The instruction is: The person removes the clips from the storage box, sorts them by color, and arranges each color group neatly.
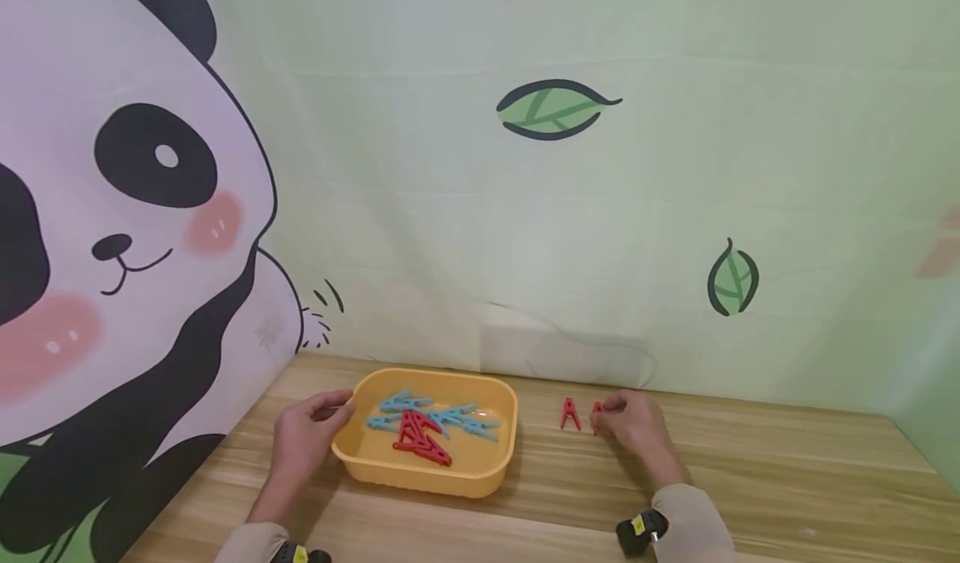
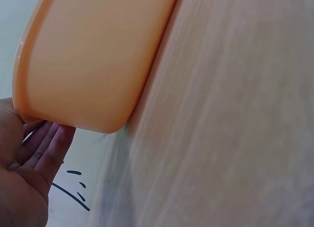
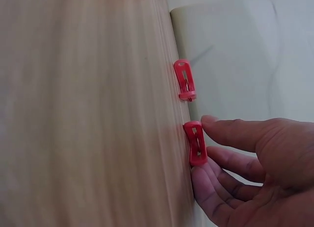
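Observation:
A yellow-orange plastic basin (image 1: pixel 420 481) stands on the table, with several light blue clothespins (image 1: pixel 453 416) and several red ones (image 1: pixel 433 452) in a loose pile inside. My left hand (image 1: pixel 300 434) holds the basin's left rim; in the left wrist view its fingers (image 2: pixel 51 151) reach along the basin's outer wall (image 2: pixel 93 65). To the right of the basin, a red clothespin (image 3: pixel 197 144) stands on the table, pinched by my right hand (image 1: pixel 637 425) between thumb and fingers. Just left of that hand another red clothespin (image 1: pixel 570 414) stands on its spread legs, untouched.
The wood-grain table (image 1: pixel 780 471) runs back to a pale green cloth wall (image 1: pixel 420 213) with printed leaves. A large printed panda (image 1: pixel 150 280) covers the left side. Dark wrist-worn cameras (image 1: pixel 641 531) sit by both sleeves.

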A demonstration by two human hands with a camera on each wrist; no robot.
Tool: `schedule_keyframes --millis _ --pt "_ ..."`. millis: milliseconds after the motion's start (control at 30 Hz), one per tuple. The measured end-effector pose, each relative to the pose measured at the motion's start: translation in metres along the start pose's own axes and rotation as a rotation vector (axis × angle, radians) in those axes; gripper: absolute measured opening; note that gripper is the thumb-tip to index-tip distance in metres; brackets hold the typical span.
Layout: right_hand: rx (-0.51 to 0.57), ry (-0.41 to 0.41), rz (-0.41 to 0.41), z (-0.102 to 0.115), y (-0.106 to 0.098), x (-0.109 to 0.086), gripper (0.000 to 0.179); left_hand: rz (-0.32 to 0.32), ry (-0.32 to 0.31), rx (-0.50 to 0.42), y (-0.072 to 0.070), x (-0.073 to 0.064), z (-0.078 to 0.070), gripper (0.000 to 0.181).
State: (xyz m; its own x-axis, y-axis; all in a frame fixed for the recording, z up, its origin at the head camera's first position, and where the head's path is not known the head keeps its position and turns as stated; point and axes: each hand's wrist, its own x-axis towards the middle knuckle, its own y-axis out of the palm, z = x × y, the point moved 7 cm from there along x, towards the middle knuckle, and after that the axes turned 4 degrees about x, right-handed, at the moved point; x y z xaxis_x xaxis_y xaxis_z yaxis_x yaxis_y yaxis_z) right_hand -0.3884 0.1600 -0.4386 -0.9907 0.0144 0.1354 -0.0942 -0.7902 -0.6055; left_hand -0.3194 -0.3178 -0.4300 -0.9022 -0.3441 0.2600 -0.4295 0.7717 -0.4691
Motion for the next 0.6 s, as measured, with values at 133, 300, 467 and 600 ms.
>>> schedule_keyframes --millis 133,300,467,600 --pt "-0.002 -0.001 0.001 -0.0016 0.0005 0.0007 0.023 -0.002 0.002 0.003 0.0000 0.0004 0.0004 0.026" --pt "0.002 0.016 0.001 -0.0052 0.0012 0.0015 0.023 -0.005 0.016 0.009 0.0003 0.0005 -0.0008 0.026" --pt "0.001 0.015 0.001 -0.0023 0.0012 0.0008 0.024 0.001 0.013 0.017 0.0003 0.0005 -0.0006 0.026" --pt "-0.007 0.010 0.000 -0.0018 0.0014 0.0011 0.024 0.001 0.008 0.014 0.0001 0.0004 0.0001 0.026"
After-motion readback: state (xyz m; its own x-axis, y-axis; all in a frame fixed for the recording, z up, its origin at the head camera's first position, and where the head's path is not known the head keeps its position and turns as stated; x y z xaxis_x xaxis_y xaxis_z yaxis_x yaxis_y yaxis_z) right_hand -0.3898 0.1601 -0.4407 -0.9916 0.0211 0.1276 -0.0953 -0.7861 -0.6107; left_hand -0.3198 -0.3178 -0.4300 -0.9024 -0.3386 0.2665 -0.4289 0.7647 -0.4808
